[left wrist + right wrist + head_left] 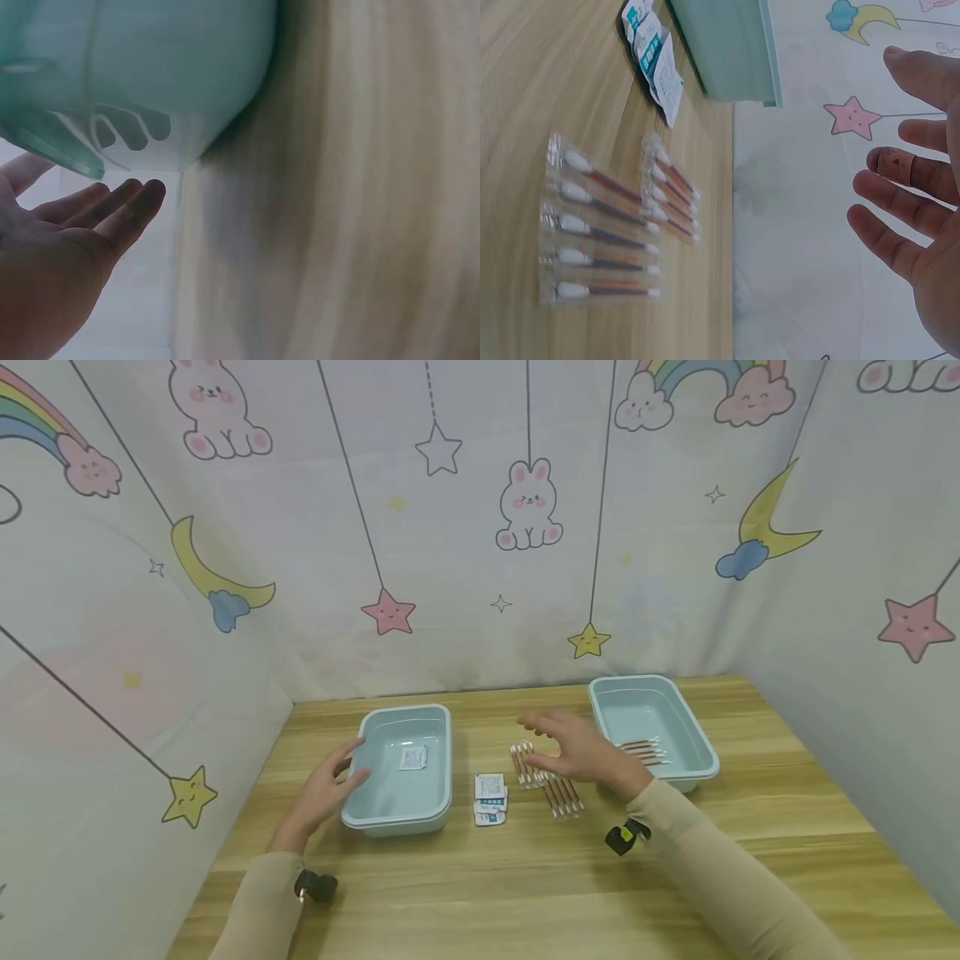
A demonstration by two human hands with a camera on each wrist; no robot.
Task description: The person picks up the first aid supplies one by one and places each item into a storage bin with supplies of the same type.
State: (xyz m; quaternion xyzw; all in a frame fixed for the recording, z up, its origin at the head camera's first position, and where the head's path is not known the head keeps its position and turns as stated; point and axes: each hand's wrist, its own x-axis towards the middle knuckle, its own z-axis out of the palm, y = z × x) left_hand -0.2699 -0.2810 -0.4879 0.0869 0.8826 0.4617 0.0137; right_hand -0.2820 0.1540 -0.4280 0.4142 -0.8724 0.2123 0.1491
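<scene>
Left of the packets (490, 787), the empty left hand (321, 795) hovers loosely by a tub (393, 797), while right of them swabs (562, 796) lie near the equally empty right hand (583, 752), so sorting seems in progress, the next move likely needing a pinch.

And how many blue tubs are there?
2: the left tub beside the left hand, and the right tub beyond the right hand. Any nested underneath might not show.
</scene>
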